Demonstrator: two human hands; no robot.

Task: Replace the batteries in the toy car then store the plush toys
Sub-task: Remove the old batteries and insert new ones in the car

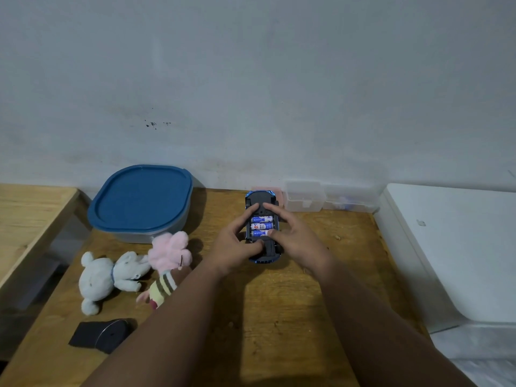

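The car (262, 227) lies belly-up mid-bench (307, 303), long axis running away from the person toward the wall. The left hand (237, 244) and right hand (290, 236) both curl around its sides, thumbs by the three exposed batteries (261, 226), which lie crosswise. It looks like light, rigid plastic, best gripped by its flanks. The soft plush toys (131, 272) sit left, near the lidded tub (142, 202).

Scuffed matt wood table (279, 317); glossy blue-black plastic toy car (258, 198); fuzzy cloth plush toys (111, 275); smooth matt blue plastic lid (141, 196); clear plastic boxes (304, 196).
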